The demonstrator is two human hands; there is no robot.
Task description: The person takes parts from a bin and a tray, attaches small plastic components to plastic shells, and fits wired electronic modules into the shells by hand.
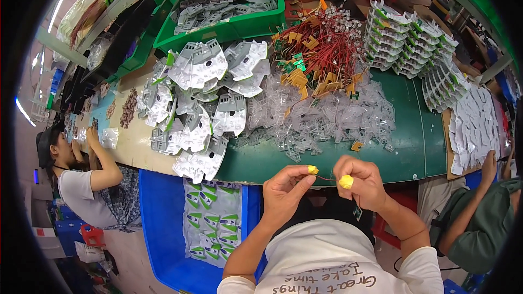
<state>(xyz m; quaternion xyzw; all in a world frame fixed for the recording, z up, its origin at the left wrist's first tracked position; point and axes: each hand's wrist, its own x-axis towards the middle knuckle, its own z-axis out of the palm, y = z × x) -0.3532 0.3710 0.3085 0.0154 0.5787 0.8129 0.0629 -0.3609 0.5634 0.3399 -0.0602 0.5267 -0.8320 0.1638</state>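
Red wire point(327, 178), pinched at two points.
Left hand point(286, 188), right hand point(364, 185) grip it; small board point(358, 213) hangs below right.

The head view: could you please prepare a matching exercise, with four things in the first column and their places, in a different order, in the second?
Things
1. thin red wire
2. clear plastic parts
3. green crate
4. blue bin

Places
A. to the person's left, with white-and-green parts inside
B. between the left hand and the right hand
C. at the far side, filled with grey parts
D. heaped on the green tabletop, beyond the hands

Pairs: 1-B, 2-D, 3-C, 4-A
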